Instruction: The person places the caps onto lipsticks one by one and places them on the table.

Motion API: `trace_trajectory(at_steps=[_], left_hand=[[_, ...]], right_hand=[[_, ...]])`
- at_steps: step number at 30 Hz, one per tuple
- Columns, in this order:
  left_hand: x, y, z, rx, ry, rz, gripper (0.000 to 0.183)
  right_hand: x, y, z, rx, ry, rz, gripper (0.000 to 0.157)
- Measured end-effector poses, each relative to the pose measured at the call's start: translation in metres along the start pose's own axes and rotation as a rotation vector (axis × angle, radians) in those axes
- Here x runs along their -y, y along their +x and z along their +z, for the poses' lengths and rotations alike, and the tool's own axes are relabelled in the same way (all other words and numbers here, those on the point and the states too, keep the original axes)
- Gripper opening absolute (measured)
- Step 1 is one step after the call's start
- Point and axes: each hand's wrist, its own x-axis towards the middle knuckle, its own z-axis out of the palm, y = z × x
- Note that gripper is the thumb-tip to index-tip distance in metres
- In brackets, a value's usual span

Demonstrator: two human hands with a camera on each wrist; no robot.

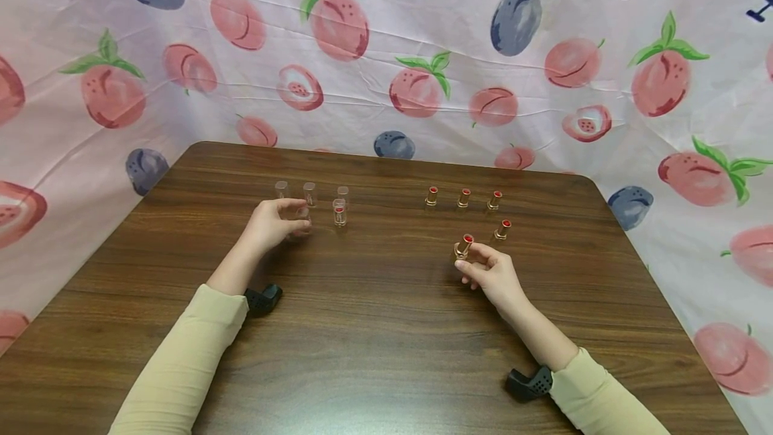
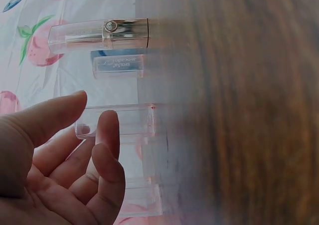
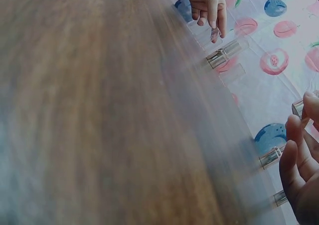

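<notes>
My right hand (image 1: 492,277) pinches a gold lipstick (image 1: 463,247) with a red tip, raised slightly and tilted, between thumb and fingers. At the left, my left hand (image 1: 274,225) has its thumb and fingertips about a clear lipstick cap (image 2: 117,121); in the left wrist view a fingertip shows through the clear wall. Just right of that hand stands a gold lipstick (image 1: 340,215) inside a clear cap. More clear caps (image 1: 310,195) stand upright behind it. Beyond the right hand, several uncapped gold lipsticks (image 1: 463,199) stand upright, one (image 1: 502,229) closer to it than the others.
A dark wooden table (image 1: 374,327) lies under both hands. Behind and beside it hangs a pale cloth (image 1: 362,92) printed with peaches. Black wrist devices (image 1: 264,299) sit at both sleeve cuffs, low over the tabletop.
</notes>
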Motion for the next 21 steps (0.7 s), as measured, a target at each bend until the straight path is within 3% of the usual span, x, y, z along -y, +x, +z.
trace_trajectory(at_steps=[21], left_hand=[[0.0, -0.001, 0.0, 0.023, 0.004, -0.01, 0.039]], right_hand=[[0.012, 0.002, 0.01, -0.02, -0.01, -0.026, 0.033]])
